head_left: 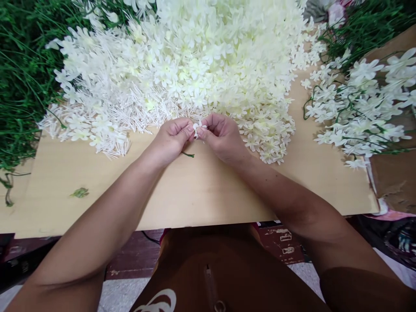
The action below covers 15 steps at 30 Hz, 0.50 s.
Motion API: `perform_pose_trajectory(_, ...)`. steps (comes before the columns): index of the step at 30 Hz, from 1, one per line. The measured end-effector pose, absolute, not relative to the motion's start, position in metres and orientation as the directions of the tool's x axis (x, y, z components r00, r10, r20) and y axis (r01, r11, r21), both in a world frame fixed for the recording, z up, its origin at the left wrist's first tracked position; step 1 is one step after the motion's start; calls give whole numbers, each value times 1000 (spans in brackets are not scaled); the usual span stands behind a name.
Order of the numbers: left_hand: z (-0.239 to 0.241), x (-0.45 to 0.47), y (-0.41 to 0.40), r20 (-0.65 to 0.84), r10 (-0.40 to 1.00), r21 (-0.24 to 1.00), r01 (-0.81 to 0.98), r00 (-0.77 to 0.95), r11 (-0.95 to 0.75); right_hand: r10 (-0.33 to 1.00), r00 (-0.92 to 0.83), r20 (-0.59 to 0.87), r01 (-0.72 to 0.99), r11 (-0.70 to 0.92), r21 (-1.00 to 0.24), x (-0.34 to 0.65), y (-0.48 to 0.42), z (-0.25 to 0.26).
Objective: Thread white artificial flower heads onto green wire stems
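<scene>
My left hand (177, 135) and my right hand (222, 133) meet over the near side of the flower pile, fingertips almost touching. Between them is a small white artificial flower (199, 126), pinched by the thumb and finger of my right hand. A short green stem (188, 154) sticks out beneath my left hand, whose fingers are closed around it. Where stem and flower come together is hidden by my fingertips. Just beyond both hands lies a big heap of loose white artificial flowers (208, 73), some with thin white stalks.
Green artificial stems (26, 82) are piled at the left, with more green stems (383, 30) at the back right. White flowers on green stems (367, 108) lie on cardboard (394, 177) at right. A small green scrap (80, 192) rests on the wooden tabletop (208, 195).
</scene>
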State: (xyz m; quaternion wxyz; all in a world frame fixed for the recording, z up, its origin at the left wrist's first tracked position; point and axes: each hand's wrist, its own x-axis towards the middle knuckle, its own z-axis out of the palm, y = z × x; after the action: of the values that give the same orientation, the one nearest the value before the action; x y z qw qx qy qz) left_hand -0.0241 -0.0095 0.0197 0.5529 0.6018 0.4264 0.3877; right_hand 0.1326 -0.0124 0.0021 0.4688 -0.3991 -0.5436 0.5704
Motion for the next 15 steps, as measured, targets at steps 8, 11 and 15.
perform_pose_trajectory(8,23,-24,-11,-104,937,995,43,332,95,956,-293,-17,-215,-83,-973,136,-11,10)
perform_pose_trajectory(11,26,-26,-12,-147,927,988,-1,344,156,923,-377,-79,-298,-201,-933,141,-9,14)
perform_pose_trajectory(15,28,-27,-13,-148,917,986,-13,371,164,913,-377,-158,-296,-280,-913,143,-6,16)
